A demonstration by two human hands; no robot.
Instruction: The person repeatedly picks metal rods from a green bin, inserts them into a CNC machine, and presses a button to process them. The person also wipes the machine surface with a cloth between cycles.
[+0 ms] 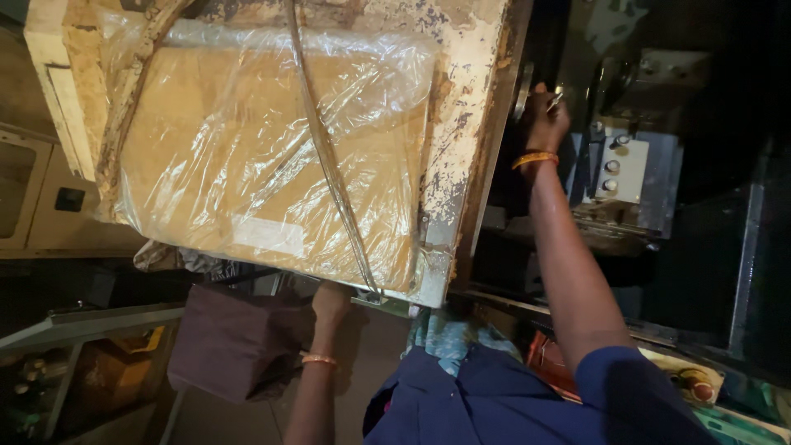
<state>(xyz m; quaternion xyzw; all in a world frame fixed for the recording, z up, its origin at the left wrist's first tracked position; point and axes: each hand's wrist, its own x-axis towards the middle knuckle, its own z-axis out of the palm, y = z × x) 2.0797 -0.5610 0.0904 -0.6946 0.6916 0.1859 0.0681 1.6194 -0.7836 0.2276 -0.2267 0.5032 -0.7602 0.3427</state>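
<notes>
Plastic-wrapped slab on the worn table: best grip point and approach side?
Take the slab by its near edge, from the person's side. That edge overhangs by the left hand, so fingers could likely get under it. The top is slick, loose plastic and a strap runs across it, so a top grip seems poor.

- The right arm stretches forward and up, nearly straight, its upper part covered by a dark blue sleeve and the forearm bare
- The right hand (545, 115) is raised at the far end of that reach, fingers curled closed around a small thin metal piece, knuckles turned toward the camera
- An orange bangle (535, 158) circles the right wrist
- The left arm hangs lower and closer to the body, forearm bare, pointing forward
- The left hand (329, 303) is partly hidden in shadow; its fingers bend loosely forward, and whether they grip anything cannot be told
- A second orange bangle (319, 359) sits on the left wrist
</notes>
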